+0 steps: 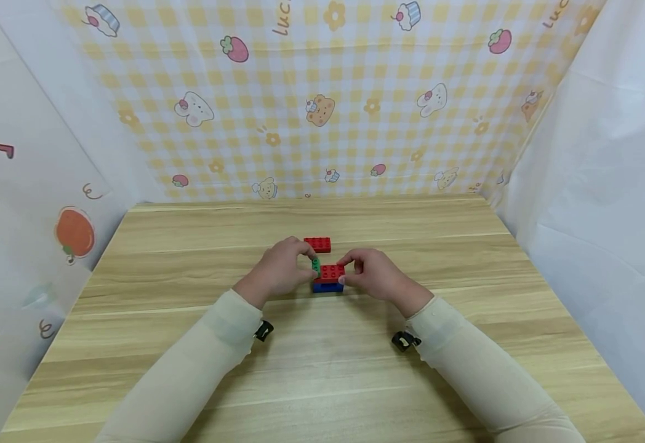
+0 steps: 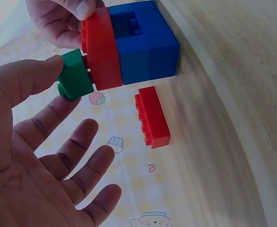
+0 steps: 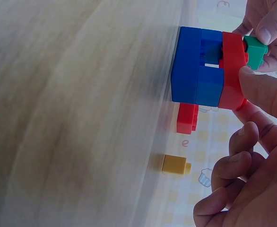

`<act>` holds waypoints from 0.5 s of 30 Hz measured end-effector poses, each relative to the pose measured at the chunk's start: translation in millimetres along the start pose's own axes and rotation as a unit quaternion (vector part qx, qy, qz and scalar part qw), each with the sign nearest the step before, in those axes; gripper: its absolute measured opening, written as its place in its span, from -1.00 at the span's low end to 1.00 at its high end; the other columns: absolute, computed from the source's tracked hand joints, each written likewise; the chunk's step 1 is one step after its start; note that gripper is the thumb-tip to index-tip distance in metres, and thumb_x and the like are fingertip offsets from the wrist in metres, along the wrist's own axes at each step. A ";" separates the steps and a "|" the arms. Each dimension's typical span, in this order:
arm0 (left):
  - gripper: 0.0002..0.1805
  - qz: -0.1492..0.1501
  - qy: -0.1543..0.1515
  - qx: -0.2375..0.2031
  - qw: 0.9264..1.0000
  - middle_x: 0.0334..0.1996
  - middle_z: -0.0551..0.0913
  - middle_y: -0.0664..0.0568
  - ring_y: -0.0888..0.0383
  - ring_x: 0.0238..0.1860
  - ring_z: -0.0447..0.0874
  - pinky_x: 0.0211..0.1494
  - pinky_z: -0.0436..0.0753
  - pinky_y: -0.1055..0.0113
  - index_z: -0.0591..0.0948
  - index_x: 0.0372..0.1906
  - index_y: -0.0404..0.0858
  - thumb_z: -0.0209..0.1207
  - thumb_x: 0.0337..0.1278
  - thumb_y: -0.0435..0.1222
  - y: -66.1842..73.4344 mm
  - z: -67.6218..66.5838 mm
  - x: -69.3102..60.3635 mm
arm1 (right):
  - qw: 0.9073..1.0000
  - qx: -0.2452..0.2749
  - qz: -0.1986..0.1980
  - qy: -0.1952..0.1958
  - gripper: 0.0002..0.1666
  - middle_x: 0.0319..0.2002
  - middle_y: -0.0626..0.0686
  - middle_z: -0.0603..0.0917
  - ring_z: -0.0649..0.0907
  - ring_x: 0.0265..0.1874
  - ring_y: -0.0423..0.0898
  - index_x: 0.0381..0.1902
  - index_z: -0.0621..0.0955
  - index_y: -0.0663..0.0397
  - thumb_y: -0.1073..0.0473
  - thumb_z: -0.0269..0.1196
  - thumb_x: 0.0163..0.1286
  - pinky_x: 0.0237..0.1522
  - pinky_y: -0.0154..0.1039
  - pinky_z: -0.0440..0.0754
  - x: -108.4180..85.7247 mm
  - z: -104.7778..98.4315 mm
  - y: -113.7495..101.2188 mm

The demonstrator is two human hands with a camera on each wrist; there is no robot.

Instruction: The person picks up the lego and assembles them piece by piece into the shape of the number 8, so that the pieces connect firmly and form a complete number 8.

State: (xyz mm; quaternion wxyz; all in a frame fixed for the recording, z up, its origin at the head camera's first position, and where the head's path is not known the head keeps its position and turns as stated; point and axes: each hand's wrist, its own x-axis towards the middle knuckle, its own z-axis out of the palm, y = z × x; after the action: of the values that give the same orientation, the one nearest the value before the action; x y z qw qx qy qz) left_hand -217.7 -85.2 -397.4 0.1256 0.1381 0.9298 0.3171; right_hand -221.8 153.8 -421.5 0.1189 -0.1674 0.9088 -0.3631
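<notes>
My left hand (image 1: 281,271) pinches a small green toy building brick (image 2: 75,74) between thumb and index finger. The other left fingers spread loosely. That green brick is at the left end of a red brick (image 1: 332,272), and red studs show in a narrow gap between them in the left wrist view. Under the red brick are stacked blue bricks (image 3: 187,66) with an opening in the upper part. Thumb and index finger of my right hand (image 1: 376,275) grip the right end of the red brick.
Behind the stack a second red brick (image 1: 318,245) lies on the wooden table (image 1: 322,381). A yellow brick (image 3: 175,164) appears in the right wrist view. A patterned cloth (image 1: 300,74) hangs along the table's back edge.
</notes>
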 end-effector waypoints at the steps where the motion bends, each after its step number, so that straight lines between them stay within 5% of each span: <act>1: -0.74 0.000 -0.001 -0.005 1.000 0.28 0.54 -0.04 -0.13 0.35 0.49 0.43 0.48 -0.16 0.70 0.02 -0.06 0.42 0.31 -0.13 -0.6 0.2 -0.1 | 1.000 0.000 0.000 0.000 -0.67 -0.51 -0.02 0.49 0.44 -0.54 -0.13 0.08 0.75 0.05 0.16 0.47 0.39 -0.46 -0.28 0.42 -0.1 0.0 -0.2; 15: -0.78 0.001 -0.011 -0.061 0.998 0.28 0.53 -0.02 -0.10 0.31 0.50 0.43 0.48 -0.15 0.67 0.01 -0.04 0.39 0.36 -0.14 -8.3 4.3 0.0 | 1.000 -0.001 0.003 -0.003 -0.67 -0.50 -0.02 0.49 0.44 -0.54 -0.12 0.08 0.74 0.04 0.15 0.47 0.39 -0.46 -0.26 0.42 -0.9 -1.0 -2.8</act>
State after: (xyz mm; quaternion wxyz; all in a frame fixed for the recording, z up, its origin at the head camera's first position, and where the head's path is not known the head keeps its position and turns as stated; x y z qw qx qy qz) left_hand -217.8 -89.1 -405.9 0.1440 0.1348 0.9071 0.3719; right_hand -220.7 152.8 -418.7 0.1226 -0.1661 0.9093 -0.3613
